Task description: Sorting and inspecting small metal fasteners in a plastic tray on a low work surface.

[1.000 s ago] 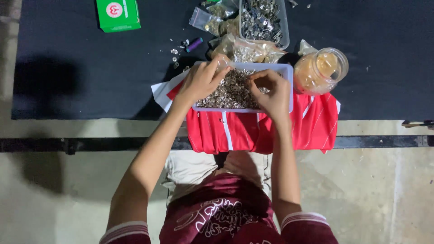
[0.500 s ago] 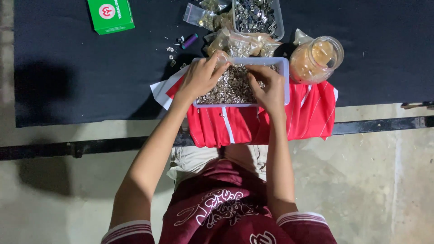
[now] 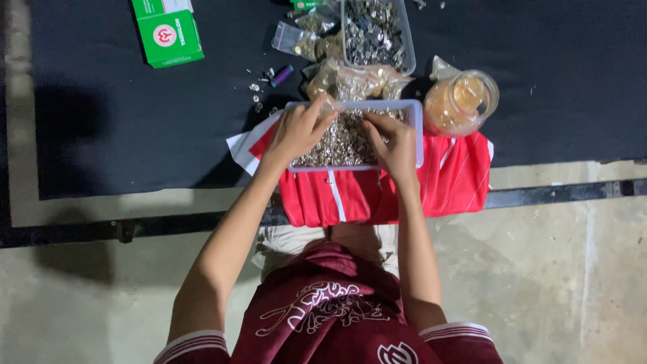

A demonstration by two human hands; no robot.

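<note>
A clear rectangular plastic tray (image 3: 416, 132) full of small silvery metal pieces (image 3: 342, 143) rests on a red garment with white stripes (image 3: 458, 185) at the near edge of a black mat. My left hand (image 3: 296, 131) reaches into the tray's left side, fingers bent down among the pieces. My right hand (image 3: 394, 141) is at the tray's right side, fingers curled into the pieces too. Whether either hand pinches a piece is hidden by the fingers.
A second clear tray of dark metal parts (image 3: 375, 30) stands behind, with several small plastic bags (image 3: 350, 81) of parts around it. A clear jar with yellowish contents (image 3: 461, 101) stands to the right. A green box (image 3: 166, 34) lies far left; a small purple item (image 3: 281, 74) and loose bits nearby.
Both hands stay in the tray with only small finger movements. The view has shifted a little, so everything sits slightly differently in the picture.
</note>
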